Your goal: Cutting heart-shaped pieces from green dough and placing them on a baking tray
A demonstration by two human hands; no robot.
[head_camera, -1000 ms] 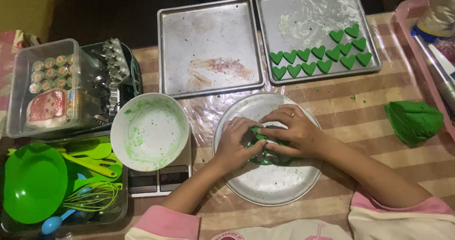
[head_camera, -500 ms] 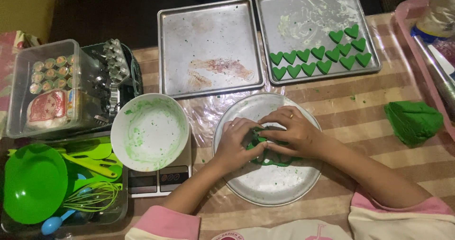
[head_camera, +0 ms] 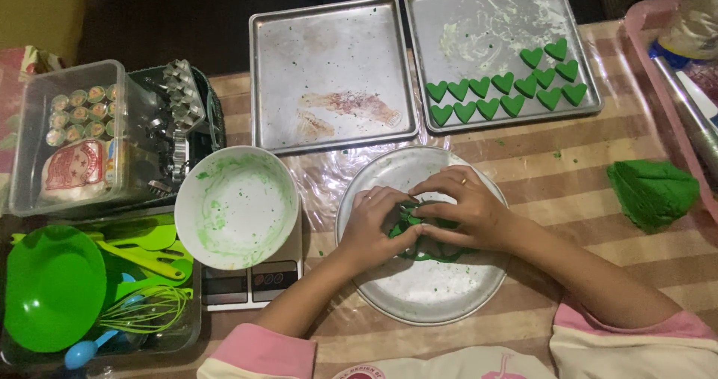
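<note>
Both hands meet over a round metal plate in front of me. My left hand and my right hand press together on flat green dough lying on the plate. A small metal cutter shows between the fingertips, mostly hidden. On the far right baking tray lie several green heart-shaped dough pieces. A lump of green dough rests on the table at the right.
A bare baking tray stands at the back middle. A white bowl smeared with green sits on a scale. Left are a clear box, metal cutters, green utensils. A pink tray lies at the right edge.
Both hands stay on the dough over the plate. The fingers have shifted slightly, closing tighter around the cutter.
</note>
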